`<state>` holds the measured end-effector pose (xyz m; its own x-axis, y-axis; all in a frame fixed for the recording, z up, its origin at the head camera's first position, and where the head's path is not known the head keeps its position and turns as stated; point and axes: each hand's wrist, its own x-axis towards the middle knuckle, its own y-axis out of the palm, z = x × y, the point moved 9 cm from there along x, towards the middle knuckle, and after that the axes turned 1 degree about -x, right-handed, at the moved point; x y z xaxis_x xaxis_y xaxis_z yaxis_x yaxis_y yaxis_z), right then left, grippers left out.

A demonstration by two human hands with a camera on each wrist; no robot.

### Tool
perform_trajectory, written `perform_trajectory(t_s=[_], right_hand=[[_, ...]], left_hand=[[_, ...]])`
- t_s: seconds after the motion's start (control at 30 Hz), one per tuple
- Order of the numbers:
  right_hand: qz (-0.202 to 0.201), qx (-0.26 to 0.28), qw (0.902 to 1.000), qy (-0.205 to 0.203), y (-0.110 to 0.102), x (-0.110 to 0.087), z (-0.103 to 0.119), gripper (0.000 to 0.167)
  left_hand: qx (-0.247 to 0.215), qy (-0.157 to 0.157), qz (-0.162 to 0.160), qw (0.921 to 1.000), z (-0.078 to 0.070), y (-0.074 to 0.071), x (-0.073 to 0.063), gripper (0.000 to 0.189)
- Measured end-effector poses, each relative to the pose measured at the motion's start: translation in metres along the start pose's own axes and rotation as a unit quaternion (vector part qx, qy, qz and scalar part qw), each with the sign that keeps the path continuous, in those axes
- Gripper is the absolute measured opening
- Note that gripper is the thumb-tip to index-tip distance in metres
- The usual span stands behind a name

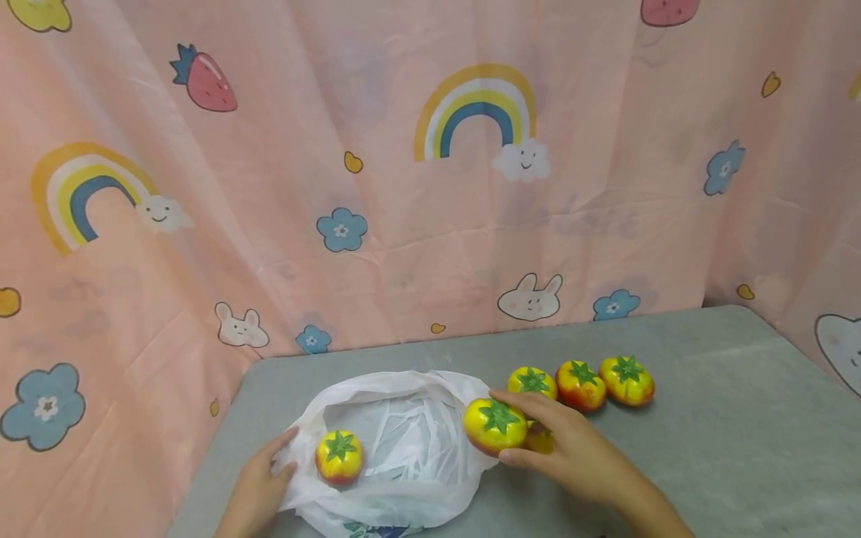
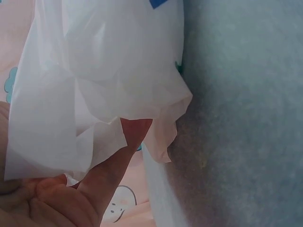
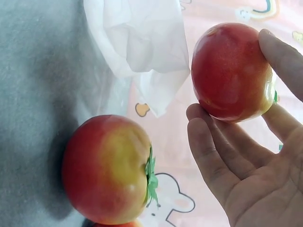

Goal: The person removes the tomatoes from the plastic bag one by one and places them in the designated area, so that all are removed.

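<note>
My right hand (image 1: pixel 572 448) grips a yellow-and-red tomato (image 1: pixel 496 426) with a green star-shaped leaf top, at the right rim of a white plastic bag (image 1: pixel 393 515). The right wrist view shows the red underside of that tomato (image 3: pixel 232 71) between thumb and fingertips. At the bag's left side, my left hand (image 1: pixel 258 482) pinches the rim and keeps the mouth spread wide. Another tomato (image 1: pixel 339 457) lies inside the bag on the left. The bag (image 2: pixel 109 61) covers part of the left hand's fingers in the left wrist view.
On the grey table (image 1: pixel 726 418), three tomatoes stand in a row behind my right hand, the rightmost one (image 1: pixel 627 381) farthest off. One more tomato (image 1: pixel 540 438) is mostly hidden by that hand. A pink patterned curtain (image 1: pixel 430 254) hangs along the table's back edge.
</note>
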<state>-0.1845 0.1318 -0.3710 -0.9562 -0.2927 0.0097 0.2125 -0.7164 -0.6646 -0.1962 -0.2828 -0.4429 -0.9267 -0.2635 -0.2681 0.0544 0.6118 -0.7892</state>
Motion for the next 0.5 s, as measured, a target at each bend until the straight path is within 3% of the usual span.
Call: perform_trajectory(t_s=[0.5], right_hand=[[0.001, -0.004, 0.9998, 0.022, -0.007, -0.016, -0.015, 0.065]], left_hand=[[0.003, 0.018, -0.009, 0.9998, -0.004, -0.002, -0.003, 0.057]])
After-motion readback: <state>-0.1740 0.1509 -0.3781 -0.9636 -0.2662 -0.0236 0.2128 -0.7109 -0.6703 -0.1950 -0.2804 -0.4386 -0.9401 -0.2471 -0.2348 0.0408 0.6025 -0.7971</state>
